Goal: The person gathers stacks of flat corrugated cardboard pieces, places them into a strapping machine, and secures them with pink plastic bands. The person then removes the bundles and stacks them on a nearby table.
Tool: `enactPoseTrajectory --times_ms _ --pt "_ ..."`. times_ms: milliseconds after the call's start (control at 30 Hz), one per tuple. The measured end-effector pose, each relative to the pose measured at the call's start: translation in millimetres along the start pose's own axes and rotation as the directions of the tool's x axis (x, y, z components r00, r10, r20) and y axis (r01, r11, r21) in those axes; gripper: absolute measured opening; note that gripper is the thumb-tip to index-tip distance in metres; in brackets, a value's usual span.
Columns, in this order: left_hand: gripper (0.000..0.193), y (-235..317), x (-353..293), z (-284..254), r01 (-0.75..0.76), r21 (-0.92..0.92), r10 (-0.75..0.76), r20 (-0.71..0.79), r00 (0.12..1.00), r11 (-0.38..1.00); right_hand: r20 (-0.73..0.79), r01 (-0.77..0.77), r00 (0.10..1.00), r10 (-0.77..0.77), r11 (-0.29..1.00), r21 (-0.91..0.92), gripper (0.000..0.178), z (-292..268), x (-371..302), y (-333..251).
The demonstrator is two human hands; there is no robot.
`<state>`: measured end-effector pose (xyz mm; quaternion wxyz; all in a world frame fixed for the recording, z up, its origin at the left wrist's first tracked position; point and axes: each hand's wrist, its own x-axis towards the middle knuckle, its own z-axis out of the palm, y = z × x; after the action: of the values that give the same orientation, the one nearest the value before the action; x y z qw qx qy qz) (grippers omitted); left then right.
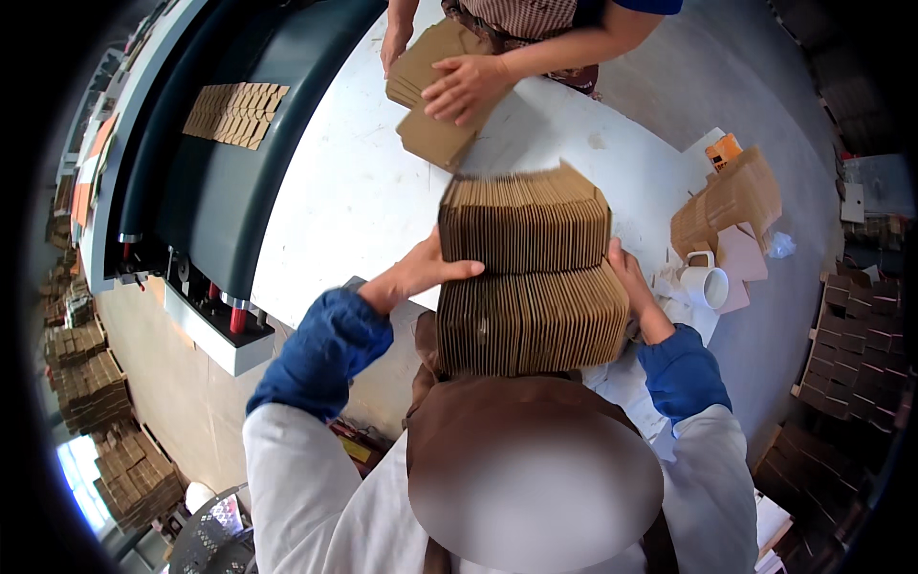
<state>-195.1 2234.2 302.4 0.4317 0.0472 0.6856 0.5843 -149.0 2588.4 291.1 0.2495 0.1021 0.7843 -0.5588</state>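
Note:
A thick block of flat folded brown cardboard pieces (531,320), packed on edge in two rows, is up against my brown apron at the near edge of the table. My left hand (421,273) presses on its left side, thumb laid across the seam between the rows. Against the right side is my right hand (636,292), its fingers partly hidden by the block. Both hands squeeze the block between them. Across the table, a co-worker's hand (469,88) lies on a fanned pile of flat brown cardboard sheets (442,139); the other hand (396,46) is beside it.
The white table (330,182) spans the middle. At left runs a machine with a dark belt (229,177) carrying a row of cardboard pieces (235,115). A white mug (708,287), pink sheet (743,266) and brown cardboard (736,201) sit at right. Cardboard stacks (86,359) stand along the floor.

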Motion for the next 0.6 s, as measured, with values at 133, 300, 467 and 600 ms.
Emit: enactPoseTrajectory --times_ms 133,300,467,600 --pt "0.120 0 -12 16 -0.133 0.405 0.223 -0.183 0.958 0.905 -0.098 0.333 0.941 -0.325 0.939 0.082 0.081 1 -11 -5" --pt "0.125 -70 32 39 -0.190 0.668 0.450 -0.240 0.860 0.719 0.123 0.106 0.984 -0.126 0.982 0.159 0.078 -6 11 68" --pt "0.121 -69 35 45 -0.210 0.671 0.467 -0.228 0.854 0.711 0.164 0.054 0.983 -0.083 0.983 0.178 0.070 -15 6 44" --pt "0.119 -78 34 49 -0.145 0.623 0.391 -0.278 0.877 0.769 0.115 0.142 0.981 -0.154 0.984 0.108 0.059 -7 8 35"
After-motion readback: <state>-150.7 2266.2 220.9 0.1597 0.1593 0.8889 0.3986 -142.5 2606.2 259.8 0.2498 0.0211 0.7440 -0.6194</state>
